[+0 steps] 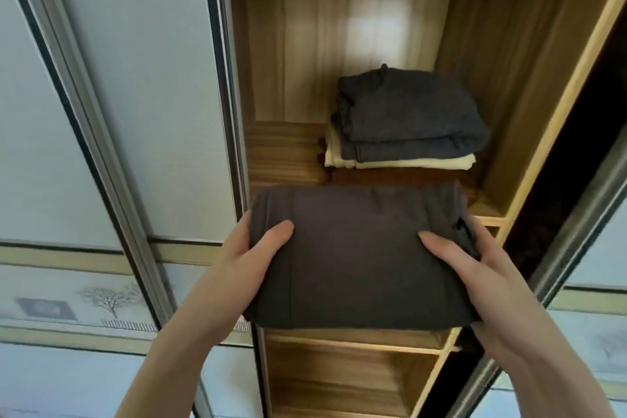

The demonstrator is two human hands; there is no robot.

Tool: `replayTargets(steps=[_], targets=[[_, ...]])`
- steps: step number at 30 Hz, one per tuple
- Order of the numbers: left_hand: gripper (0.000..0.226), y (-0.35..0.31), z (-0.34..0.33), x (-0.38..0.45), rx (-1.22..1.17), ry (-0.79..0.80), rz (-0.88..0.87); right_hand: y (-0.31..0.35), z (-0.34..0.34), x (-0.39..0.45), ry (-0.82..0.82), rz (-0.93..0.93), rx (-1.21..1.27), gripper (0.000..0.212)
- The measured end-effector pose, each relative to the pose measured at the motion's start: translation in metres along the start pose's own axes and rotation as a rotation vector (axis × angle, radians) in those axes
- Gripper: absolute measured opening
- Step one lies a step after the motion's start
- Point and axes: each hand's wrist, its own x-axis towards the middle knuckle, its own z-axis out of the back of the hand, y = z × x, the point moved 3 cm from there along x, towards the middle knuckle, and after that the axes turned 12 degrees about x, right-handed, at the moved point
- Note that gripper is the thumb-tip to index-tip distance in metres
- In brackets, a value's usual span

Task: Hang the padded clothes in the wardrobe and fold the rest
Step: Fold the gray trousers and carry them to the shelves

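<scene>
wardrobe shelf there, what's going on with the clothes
A person holds a folded dark grey garment in front of the open wardrobe, left hand gripping its left edge and right hand its right edge. On the wooden shelf behind it sits a stack of folded clothes, dark grey on top of cream. The held garment is not yet on the shelf.

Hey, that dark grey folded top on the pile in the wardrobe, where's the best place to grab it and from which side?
Probably from the front, at the folded edge of the grey top, one hand at each end, fingers under, thumbs on top. It lies flat on the cream garment, and its thick front edge faces the opening; back and right are walled in.
</scene>
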Motion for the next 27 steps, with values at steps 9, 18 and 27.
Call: replayTargets(steps=[9,18,27], targets=[[0.027,-0.106,-0.023,0.036,-0.034,-0.043,-0.19,0.102,-0.006,0.032,0.04,0.217,-0.011,0.052],[0.043,-0.175,-0.051,0.114,-0.056,-0.095,-0.257,0.172,-0.021,0.113,-0.023,0.25,-0.069,0.069],[0.06,-0.203,-0.072,0.183,0.037,-0.16,-0.29,0.189,-0.014,0.199,-0.068,0.207,-0.11,0.068]])
